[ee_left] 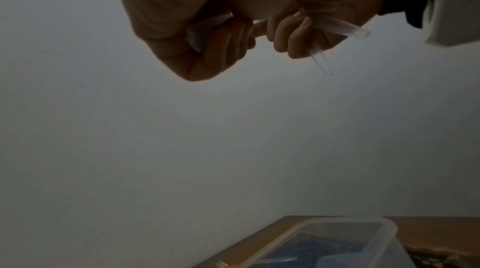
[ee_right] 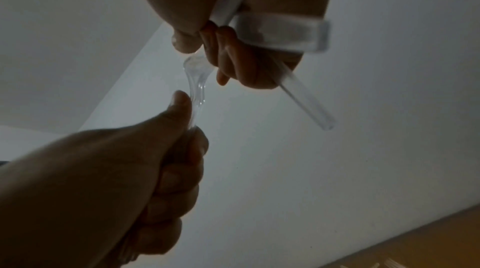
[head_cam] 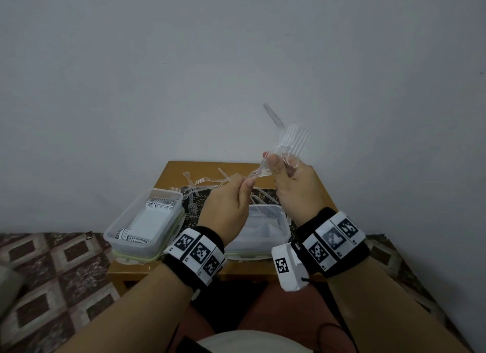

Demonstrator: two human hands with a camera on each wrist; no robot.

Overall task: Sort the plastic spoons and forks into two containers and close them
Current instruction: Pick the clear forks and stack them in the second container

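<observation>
While both hands are raised above the table, we see the left hand pinching the handle of a clear spoon between thumb and curled fingers. We see the right hand gripping a bundle of clear forks, tines fanned upward against the wall; its thumb and forefinger also touch the bowl of the spoon, so the spoon bridges the two hands. One handle sticks up and to the left from the bundle. From the right wrist we see the spoon running from the left thumb up to the right fingertips, with fork handles projecting below the right fist.

On the table we note two clear containers, both without lids on top: the left container holds a row of white spoons, and the right container lies partly hidden behind the hands, contents unclear. Loose forks lie scattered on the table behind the containers. Marker-printed bands wrap both wrists. Patterned floor flanks the table.
</observation>
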